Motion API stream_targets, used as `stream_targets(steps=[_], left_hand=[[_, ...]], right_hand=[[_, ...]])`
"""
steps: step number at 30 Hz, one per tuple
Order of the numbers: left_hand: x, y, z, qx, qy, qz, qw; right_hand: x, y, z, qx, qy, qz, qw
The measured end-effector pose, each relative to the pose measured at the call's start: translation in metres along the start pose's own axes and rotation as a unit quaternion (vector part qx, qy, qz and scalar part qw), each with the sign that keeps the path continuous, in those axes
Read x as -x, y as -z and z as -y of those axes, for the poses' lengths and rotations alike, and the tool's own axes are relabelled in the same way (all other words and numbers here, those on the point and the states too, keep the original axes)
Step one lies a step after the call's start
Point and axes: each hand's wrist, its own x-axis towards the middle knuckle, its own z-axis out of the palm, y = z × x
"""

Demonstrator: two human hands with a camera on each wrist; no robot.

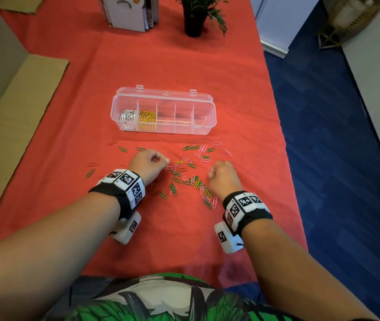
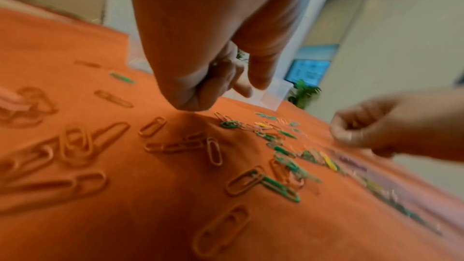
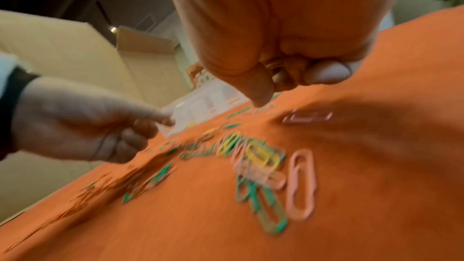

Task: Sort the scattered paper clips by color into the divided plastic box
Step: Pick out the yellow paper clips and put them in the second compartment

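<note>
Both hands, left [image 1: 148, 163] and right [image 1: 223, 176], hover over scattered clips [image 1: 191, 179], fingers curled; whether they hold clips cannot be told. Box [image 1: 207, 117] beyond holds white and yellow clips at left.

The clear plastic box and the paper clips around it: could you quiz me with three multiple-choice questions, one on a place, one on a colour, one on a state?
1. Where do the loose paper clips lie?
A. beyond the box
B. between the box and the person
C. on the floor

2. What fills the plastic box's second compartment from the left?
A. yellow clips
B. green clips
C. pink clips

3. How is the box's lid?
A. shut
B. taken off and gone
C. open, tipped back

Answers: 1 B, the clips lie on the red cloth in front of the box; 2 A, the yellow clips sit beside the white clips; 3 C, the compartments stand uncovered.
</note>
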Motion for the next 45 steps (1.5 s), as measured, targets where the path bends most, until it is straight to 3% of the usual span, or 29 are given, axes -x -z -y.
stream_targets(steps=[2,6,10,15,20,28,32,34,36,39,42,45], left_hand=[[0.001,-0.003,-0.003,-0.054,-0.043,0.007,0.998],[0.003,-0.013,-0.015,-0.142,-0.086,0.027,0.986],[-0.003,-0.02,-0.023,-0.215,-0.128,0.033,0.968],[-0.011,-0.023,-0.024,-0.28,-0.132,0.036,0.95],[-0.013,-0.026,-0.019,-0.254,-0.127,0.032,0.958],[-0.012,-0.011,-0.009,-0.143,-0.068,0.02,0.987],[-0.013,-0.005,-0.007,-0.106,-0.019,0.02,0.994],[-0.014,-0.004,-0.01,-0.013,0.037,0.048,0.998],[-0.01,-0.003,-0.013,0.175,0.083,0.095,0.976],[0.004,0.004,-0.019,0.4,0.121,0.178,0.891],[0.015,0.013,-0.022,0.499,0.093,0.248,0.825],[0.015,0.014,-0.02,0.509,0.102,0.265,0.812]], right_hand=[[0.0,0.009,-0.006,0.008,0.008,0.001,1.0],[0.015,0.003,-0.012,0.098,0.044,0.068,0.992],[0.03,-0.012,-0.013,0.162,0.075,0.053,0.982],[0.02,-0.006,-0.013,0.066,0.044,0.057,0.995],[0.007,0.015,-0.015,-0.068,-0.01,0.033,0.997],[-0.006,0.013,-0.011,-0.173,-0.029,0.026,0.984],[-0.009,0.016,-0.011,-0.102,-0.028,-0.006,0.994],[-0.011,0.012,-0.01,-0.045,-0.002,-0.01,0.999],[-0.012,0.005,-0.005,-0.011,0.016,-0.01,1.0],[-0.013,-0.003,0.006,0.034,0.039,-0.031,0.998],[-0.016,-0.009,0.012,0.075,0.061,-0.016,0.995],[-0.02,-0.007,0.013,0.014,0.06,-0.007,0.998]])
